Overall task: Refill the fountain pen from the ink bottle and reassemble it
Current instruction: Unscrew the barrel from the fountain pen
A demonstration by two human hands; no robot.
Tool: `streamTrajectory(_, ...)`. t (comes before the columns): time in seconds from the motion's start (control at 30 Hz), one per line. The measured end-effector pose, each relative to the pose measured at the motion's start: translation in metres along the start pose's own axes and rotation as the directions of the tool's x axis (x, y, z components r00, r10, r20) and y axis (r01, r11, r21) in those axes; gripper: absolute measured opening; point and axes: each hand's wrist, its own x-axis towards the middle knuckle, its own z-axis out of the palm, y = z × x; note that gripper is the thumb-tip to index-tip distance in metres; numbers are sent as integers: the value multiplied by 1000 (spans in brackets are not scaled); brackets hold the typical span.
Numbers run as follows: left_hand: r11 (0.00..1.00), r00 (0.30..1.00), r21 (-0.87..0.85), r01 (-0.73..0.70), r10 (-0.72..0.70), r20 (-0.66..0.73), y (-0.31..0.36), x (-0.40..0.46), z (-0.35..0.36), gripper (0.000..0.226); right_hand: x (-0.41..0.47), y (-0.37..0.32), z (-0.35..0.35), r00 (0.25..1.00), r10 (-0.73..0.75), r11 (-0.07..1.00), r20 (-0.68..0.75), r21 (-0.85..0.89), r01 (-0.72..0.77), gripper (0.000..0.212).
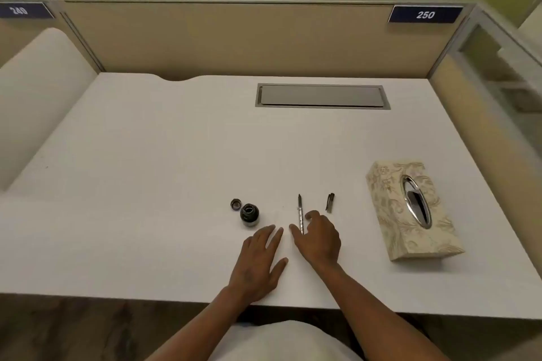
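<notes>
A small dark ink bottle [249, 213] stands open on the white desk [176, 155], with its round cap [235, 204] lying just behind it to the left. To the right, the slim pen section [300, 211] with nib and clear converter points away from me. Its near end sits between the thumb and curled fingers of my right hand [319, 237], which pinches it low over the desk. A short dark pen part [330, 202] lies to the right of that. My left hand [259, 261] rests flat on the desk, fingers straight, just short of the bottle.
A patterned tissue box [410, 211] with an oval slot stands at the right. A grey cable hatch [322, 96] is set into the desk near the back. Beige partition walls enclose the desk on three sides.
</notes>
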Motion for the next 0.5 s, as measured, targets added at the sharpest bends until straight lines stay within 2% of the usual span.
streamTrajectory(0.13, 998, 999, 51, -45, 45, 2, -7, 0, -2, 64, -4, -7, -2, 999, 39, 999, -37, 10, -39, 36)
streamTrajectory(0.27, 996, 998, 73, -50, 47, 30, -10, 2, -2, 62, -4, -7, 0, 989, 108, 991, -97, 90, -99, 21)
streamTrajectory(0.5, 998, 996, 26, -50, 47, 78, -11, 1, -6, 63, -13, -6, 1, 971, 178, 927, -158, 359, -111, 8)
